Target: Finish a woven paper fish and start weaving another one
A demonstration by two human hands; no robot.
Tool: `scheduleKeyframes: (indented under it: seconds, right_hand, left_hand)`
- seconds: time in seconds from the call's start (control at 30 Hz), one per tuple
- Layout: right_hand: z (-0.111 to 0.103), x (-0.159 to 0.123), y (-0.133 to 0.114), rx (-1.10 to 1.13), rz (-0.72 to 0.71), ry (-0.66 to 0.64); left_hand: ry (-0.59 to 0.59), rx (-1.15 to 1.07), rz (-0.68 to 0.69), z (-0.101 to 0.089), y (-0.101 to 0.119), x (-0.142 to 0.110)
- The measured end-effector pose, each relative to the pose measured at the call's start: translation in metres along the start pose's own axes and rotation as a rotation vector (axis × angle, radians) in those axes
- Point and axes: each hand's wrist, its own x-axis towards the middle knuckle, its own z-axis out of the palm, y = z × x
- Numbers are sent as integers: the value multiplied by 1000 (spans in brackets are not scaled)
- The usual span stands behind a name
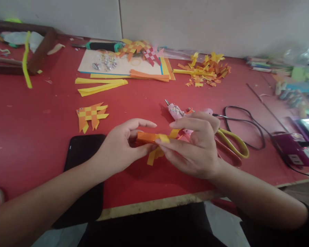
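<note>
Between my hands, above the front part of the red table, is a partly woven piece of orange and yellow paper strips (146, 137). My left hand (123, 142) pinches its left end between thumb and fingers. My right hand (195, 147) grips the yellow strips at the other end, its fingers bent over them and hiding part of the weave. Loose yellow ends hang below my fingers. Left of my hands lies a finished woven paper fish (92, 115) in orange and yellow. Behind my right hand a pink glue gun (175, 111) and scissors with yellow and red handles (233, 142) are partly hidden.
A black phone (84, 151) lies under my left forearm. Yellow paper strips (100, 85), a cutter (103, 46), a pink woven fish (153, 55) and a pile of paper scraps (208, 70) lie farther back. A black cable (247, 118) loops at right; a wooden tray (47, 44) stands back left.
</note>
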Motion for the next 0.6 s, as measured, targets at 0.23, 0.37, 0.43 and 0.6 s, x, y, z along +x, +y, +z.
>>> scheduleKeyframes:
  seconds: [0.23, 0.37, 0.43, 0.6]
  right_hand:
    - [1, 3, 4, 59, 45, -36]
    - [-2, 2, 7, 71, 12, -108]
    - [-2, 1, 9, 81, 30, -131]
    - [-4, 2, 11, 104, -68, -123]
  left_hand:
    - [-4, 22, 34, 1, -5, -3]
    - [-24, -33, 20, 0, -6, -3]
    - [-28, -45, 5, 0, -7, -3]
    - [-85, -87, -22, 0, -7, -2]
